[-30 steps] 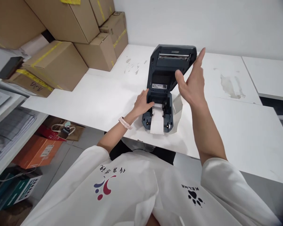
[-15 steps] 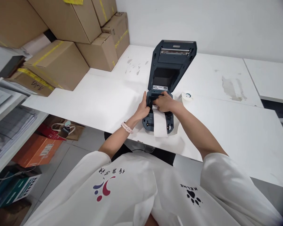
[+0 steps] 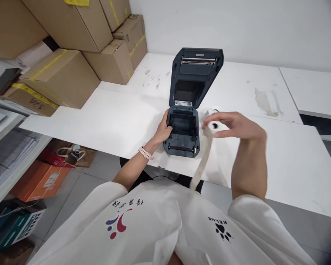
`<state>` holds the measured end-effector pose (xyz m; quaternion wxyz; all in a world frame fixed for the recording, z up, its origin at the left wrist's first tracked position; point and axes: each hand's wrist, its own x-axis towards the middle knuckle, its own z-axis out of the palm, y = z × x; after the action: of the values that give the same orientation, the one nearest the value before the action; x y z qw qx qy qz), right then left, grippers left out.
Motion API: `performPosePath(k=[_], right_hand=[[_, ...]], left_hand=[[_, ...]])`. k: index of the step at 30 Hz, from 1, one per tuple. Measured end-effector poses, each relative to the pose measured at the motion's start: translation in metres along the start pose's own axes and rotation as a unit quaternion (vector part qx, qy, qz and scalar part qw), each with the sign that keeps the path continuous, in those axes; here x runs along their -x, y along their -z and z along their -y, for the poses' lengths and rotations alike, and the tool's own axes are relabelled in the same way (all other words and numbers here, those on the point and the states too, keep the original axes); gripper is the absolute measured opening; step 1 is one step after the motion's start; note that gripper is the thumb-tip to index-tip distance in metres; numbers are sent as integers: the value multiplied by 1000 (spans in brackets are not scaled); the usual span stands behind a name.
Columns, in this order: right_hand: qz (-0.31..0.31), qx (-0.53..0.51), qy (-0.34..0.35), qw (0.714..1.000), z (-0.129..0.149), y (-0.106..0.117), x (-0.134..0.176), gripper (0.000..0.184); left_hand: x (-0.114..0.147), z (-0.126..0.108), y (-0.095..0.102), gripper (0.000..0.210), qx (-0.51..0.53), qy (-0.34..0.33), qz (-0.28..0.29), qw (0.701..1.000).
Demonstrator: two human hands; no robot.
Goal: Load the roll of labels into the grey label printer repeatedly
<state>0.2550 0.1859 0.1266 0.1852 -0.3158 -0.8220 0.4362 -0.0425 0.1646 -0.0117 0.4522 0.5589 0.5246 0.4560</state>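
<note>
A dark label printer (image 3: pixel 183 140) stands on the white table with its lid (image 3: pixel 194 79) tipped up and back, so the paper bay shows. My left hand (image 3: pixel 163 129) grips the printer's left side, the thumb over the rim of the bay. To the right of the printer, my right hand (image 3: pixel 233 125) pinches a small roll of label paper (image 3: pixel 213 127) by its sides, above the table. A loose strip hangs from this roll toward the table's front edge, blurred by motion. Behind the fingers sits a second white roll (image 3: pixel 210 111), mostly hidden.
Cardboard boxes (image 3: pixel 63 75) are stacked at the back left of the white table (image 3: pixel 121 125). A shelf (image 3: pixel 41 147) with papers is at the left. An orange box (image 3: pixel 41 180) and other packages lie on the floor. Worn patches (image 3: pixel 267 101) mark the tabletop at the right.
My right hand has lifted the paper roll out of the printer bay and moved right, the strip trailing. My left hand stays on the printer's side. The view has shifted slightly.
</note>
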Motion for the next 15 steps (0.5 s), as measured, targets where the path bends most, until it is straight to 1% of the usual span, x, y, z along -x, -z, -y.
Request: performPosePath(k=[1,2,4,6,7,8,9,11,13,15], right_hand=[[-33,-8,-10,999,-6,8,22,47],[-63,-8,-38,997,-14,13,43,43],[-112,11,-132,985,-36,20,75,37],[-147,22,-232,961,-62,19,92,34],[-158,16,-265,951,-75,17,95,34],[-162,3,-282,945,-88,15,97,35],[-165,-12,-285,944,-99,13,97,36],[-166,-32,-267,949,-115,12,97,43],[-176,-18,-251,952,-119,17,97,48],[-193,2,-248,950,-113,26,92,53]], left_hand=[[1,-1,0,92,-1,1,-1,1000],[2,-3,0,91,-1,2,-2,1000],[3,-5,0,89,-1,4,-4,1000],[4,-6,0,89,-4,6,-6,1000],[4,-6,0,90,-5,7,-6,1000],[4,-6,0,90,-5,7,-7,1000],[4,-6,-1,91,-6,6,-7,1000],[4,-5,-1,91,-6,4,-9,1000],[4,-5,-1,91,-6,7,-10,1000],[4,-7,-2,92,-3,12,-11,1000]])
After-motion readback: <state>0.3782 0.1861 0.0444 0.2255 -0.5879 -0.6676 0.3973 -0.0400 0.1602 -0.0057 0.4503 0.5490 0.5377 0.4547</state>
